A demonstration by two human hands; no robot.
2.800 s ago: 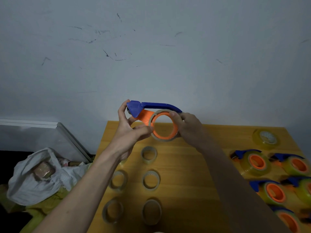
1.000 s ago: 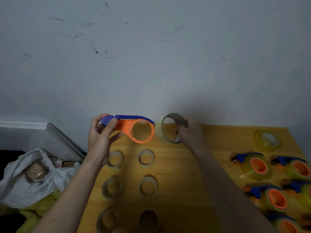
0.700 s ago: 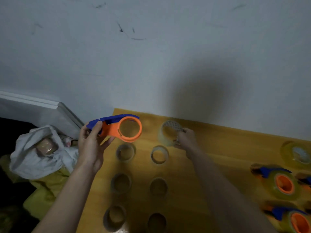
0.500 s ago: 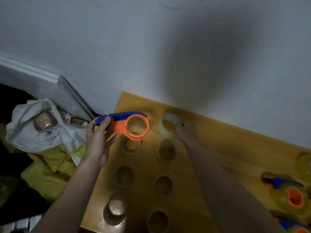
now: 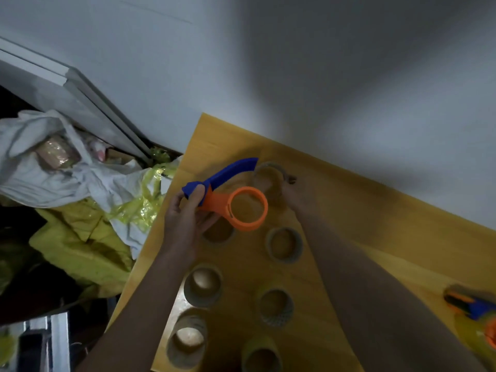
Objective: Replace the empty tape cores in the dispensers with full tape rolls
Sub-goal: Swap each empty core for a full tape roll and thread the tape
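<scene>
Dispenser (image 5: 236, 202), blue-handled with an orange ring, is held above the yellow worktop (image 5: 375, 210) by the left hand (image 5: 188, 218), whose fingers and thumb curl round its handle end; the orange ring is bare, with no roll or core on it. Just behind it the right hand (image 5: 298, 194) reaches to the far corner of the worktop, its fingers pinching an empty tape core (image 5: 268, 174) that stands at the head of the rows. Other empty cores (image 5: 284, 244) stand in two rows nearer the camera. Another dispenser (image 5: 472, 307), loaded with tape, lies at the right edge. Left of the worktop, a white bag (image 5: 53, 162) holds a wrapped brownish bundle.
</scene>
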